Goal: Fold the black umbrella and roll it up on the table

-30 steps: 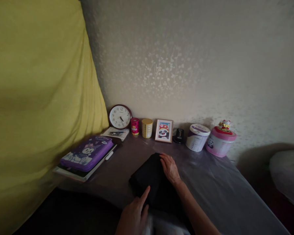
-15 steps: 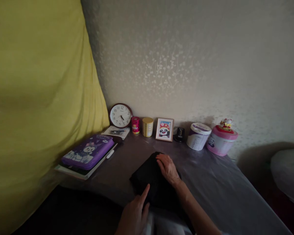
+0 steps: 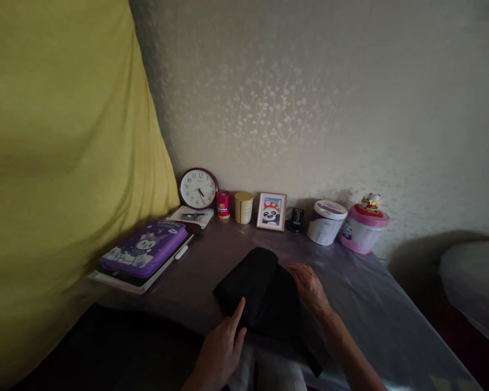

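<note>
A folded black cloth (image 3: 250, 282) lies on the table in front of me, with a thin strap hanging from its lower right. My left hand (image 3: 224, 347) rests at its near left side, the index finger stretched out along the fabric and the thumb apart. At the upper right edge of the cloth is my right hand (image 3: 313, 292). Its fingers are close together and pinch the fabric there, though the fingertips are partly hard to see in the dark folds.
Along the wall stand a clock (image 3: 198, 188), a pink can (image 3: 223, 205), a yellow-lidded can (image 3: 243, 208), a framed panda picture (image 3: 271, 212), a small black object (image 3: 295, 220) and two tubs (image 3: 326, 224). A purple case (image 3: 144, 248) lies on books at left, beside a yellow curtain (image 3: 65, 136).
My right hand has slid from the top of the black cloth to its right edge, uncovering the upper fold. My left hand has shifted slightly. The view has moved a little.
</note>
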The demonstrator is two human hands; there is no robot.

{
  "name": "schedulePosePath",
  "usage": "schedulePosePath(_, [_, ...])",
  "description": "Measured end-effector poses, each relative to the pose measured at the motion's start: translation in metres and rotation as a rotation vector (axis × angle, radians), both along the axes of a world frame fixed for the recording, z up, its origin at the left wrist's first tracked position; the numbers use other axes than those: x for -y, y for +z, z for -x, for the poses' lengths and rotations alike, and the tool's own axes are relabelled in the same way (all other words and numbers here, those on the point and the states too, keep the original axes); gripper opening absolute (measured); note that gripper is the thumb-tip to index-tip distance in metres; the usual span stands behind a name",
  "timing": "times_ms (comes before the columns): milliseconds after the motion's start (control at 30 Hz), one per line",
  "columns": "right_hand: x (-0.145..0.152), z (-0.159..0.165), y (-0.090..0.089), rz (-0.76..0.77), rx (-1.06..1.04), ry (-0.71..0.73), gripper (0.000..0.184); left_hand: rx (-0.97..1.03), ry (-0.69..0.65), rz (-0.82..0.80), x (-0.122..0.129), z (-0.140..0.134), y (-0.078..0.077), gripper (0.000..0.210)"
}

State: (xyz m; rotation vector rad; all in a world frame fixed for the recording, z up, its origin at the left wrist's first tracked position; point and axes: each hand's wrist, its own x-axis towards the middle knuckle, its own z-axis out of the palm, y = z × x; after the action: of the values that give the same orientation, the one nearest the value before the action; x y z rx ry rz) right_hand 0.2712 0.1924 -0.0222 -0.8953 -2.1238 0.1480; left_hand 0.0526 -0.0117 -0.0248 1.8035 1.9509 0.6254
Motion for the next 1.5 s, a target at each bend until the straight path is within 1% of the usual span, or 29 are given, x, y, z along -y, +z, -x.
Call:
schedulePosePath(133, [0.018, -0.029, -0.013, 0.053, 0.039, -0.056, 0.029, 0.014, 0.005, 0.004, -0.001, 0.001, 0.000, 0.055])
schedulePosePath(200, [0.026, -0.035, -0.020, 0.088, 0.057, -0.050, 0.029, 0.024, 0.002, 0.012, -0.001, 0.000, 0.001, 0.055])
schedulePosePath(300, [0.036, -0.035, -0.027, 0.147, 0.093, -0.019, 0.030, 0.056, -0.009, 0.008, -0.002, 0.001, 0.002, 0.056])
schedulePosePath(467, [0.044, -0.028, -0.027, 0.153, 0.074, 0.013, 0.030, 0.165, 0.004, -0.018, -0.002, 0.004, -0.001, 0.057])
schedulePosePath(633, [0.044, -0.031, -0.028, 0.147, 0.022, -0.005, 0.031, 0.293, 0.046, -0.055, -0.001, 0.006, -0.002, 0.056])
schedulePosePath(733, [0.044, -0.035, -0.031, 0.143, -0.007, 0.008, 0.033, 0.374, 0.060, -0.001, -0.001, 0.004, 0.001, 0.059])
schedulePosePath(833, [0.046, -0.035, -0.032, 0.177, -0.060, 0.048, 0.036, 0.517, 0.065, 0.061, -0.001, 0.001, 0.003, 0.064])
schedulePosePath(900, [0.047, -0.034, -0.029, 0.197, -0.117, 0.073, 0.037, 0.623, 0.070, 0.074, -0.001, 0.000, 0.002, 0.066])
schedulePosePath(967, [0.049, -0.031, -0.023, 0.186, -0.162, 0.092, 0.035, 0.704, 0.074, 0.075, -0.001, -0.001, 0.002, 0.067])
schedulePosePath(1100, [0.054, -0.026, -0.006, 0.137, -0.157, 0.140, 0.029, 0.788, 0.089, 0.102, 0.000, -0.002, 0.003, 0.069])
schedulePosePath(1200, [0.056, -0.019, 0.007, 0.115, -0.147, 0.162, 0.022, 0.803, 0.074, 0.116, 0.002, -0.003, 0.006, 0.070])
schedulePosePath(1333, [0.056, -0.007, 0.019, 0.061, -0.160, 0.192, 0.020, 0.790, 0.091, 0.111, 0.005, -0.003, 0.010, 0.073])
schedulePosePath(1500, [0.050, 0.013, 0.034, -0.002, -0.139, 0.225, 0.021, 0.786, 0.081, -0.002, 0.005, -0.002, 0.010, 0.067])
